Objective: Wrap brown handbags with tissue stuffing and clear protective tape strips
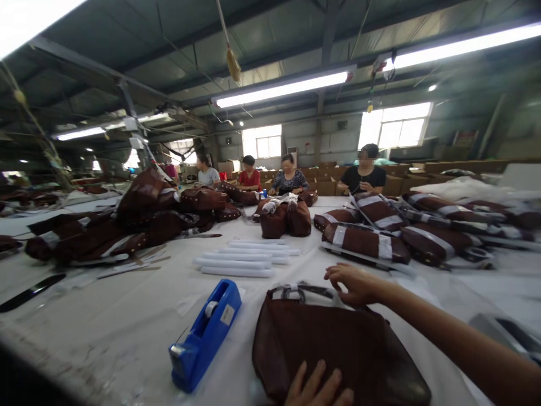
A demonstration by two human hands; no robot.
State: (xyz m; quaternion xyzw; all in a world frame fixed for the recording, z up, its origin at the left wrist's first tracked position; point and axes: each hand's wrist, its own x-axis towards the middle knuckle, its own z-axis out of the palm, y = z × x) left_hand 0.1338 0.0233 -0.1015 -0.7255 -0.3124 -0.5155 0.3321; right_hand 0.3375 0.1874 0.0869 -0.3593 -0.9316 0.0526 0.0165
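A dark brown handbag point(338, 344) lies on the white-covered table right in front of me, its wrapped handle point(302, 292) at the far edge. My left hand point(319, 389) rests on the near part of the bag with fingers spread; its lower part is cut off by the frame. Above the far edge, next to the handle, my right hand point(353, 285) is bent with thumb and fingers apart, and nothing shows between them. Left of the bag stands a blue tape dispenser point(205, 338).
White paper rolls point(240, 258) lie beyond the dispenser. Brown bags are heaped at left point(139, 220), and taped bags point(367, 242) lie at right. Another brown bag point(285, 217) stands mid-table. A dark strip point(31, 293) lies at far left. Several people sit across the table.
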